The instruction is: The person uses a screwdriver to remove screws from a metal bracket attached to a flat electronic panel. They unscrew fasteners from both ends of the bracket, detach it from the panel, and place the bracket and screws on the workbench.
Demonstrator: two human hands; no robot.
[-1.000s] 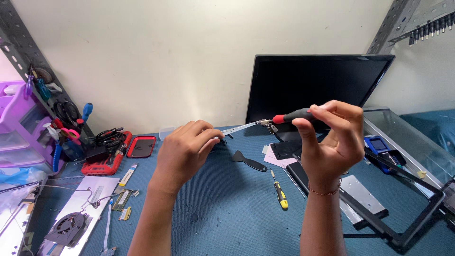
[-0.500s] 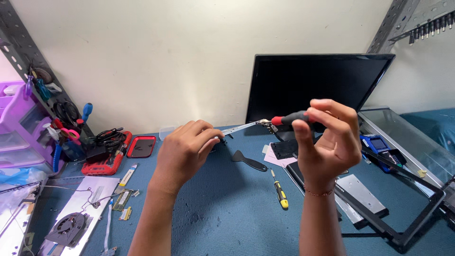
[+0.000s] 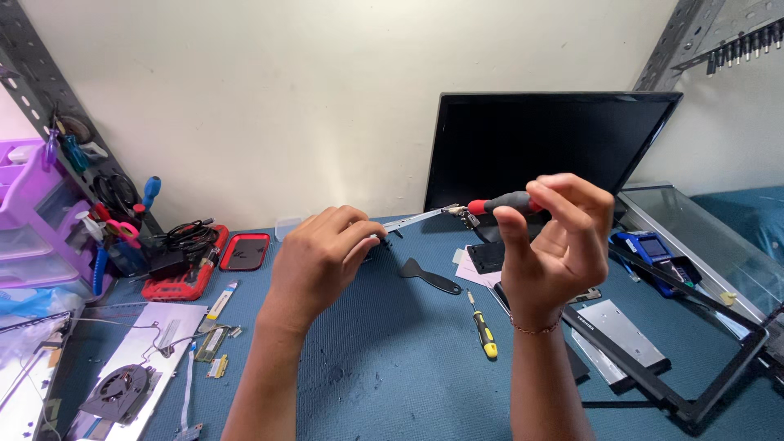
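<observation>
Both hands are raised over the blue surface (image 3: 384, 359), in front of the monitor (image 3: 555, 147).

Left hand (image 3: 322, 257): fingers closed on one end of a thin metal strip (image 3: 416, 218); that end is hidden in the grip. The strip runs from the hand toward the monitor's lower left corner, held up off the surface, tilted slightly upward.

Right hand (image 3: 559, 245): fingers pinched around a screwdriver (image 3: 498, 204) with a red-and-black handle, held roughly level. Its tip meets the far end of the strip, at a small bracket there. Can't tell whether the tip sits in a screw.

Relative to the monitor:
- black spudger (image 3: 430, 276) lies on the surface just in front of its left edge, below the strip
- yellow screwdriver (image 3: 483, 327) further forward, between the two forearms
- black display frame (image 3: 702, 343) lies flat in front and to its right, with a silver drive (image 3: 616, 331) on it
- glass panel (image 3: 702, 237) just right of it, leaning
- red tray (image 3: 245, 251) and cables (image 3: 184, 241) well to the left, near the wall
- purple drawer unit (image 3: 33, 220) at far left, against the rack
- fan (image 3: 122, 390) and small board parts at the near left of the surface
</observation>
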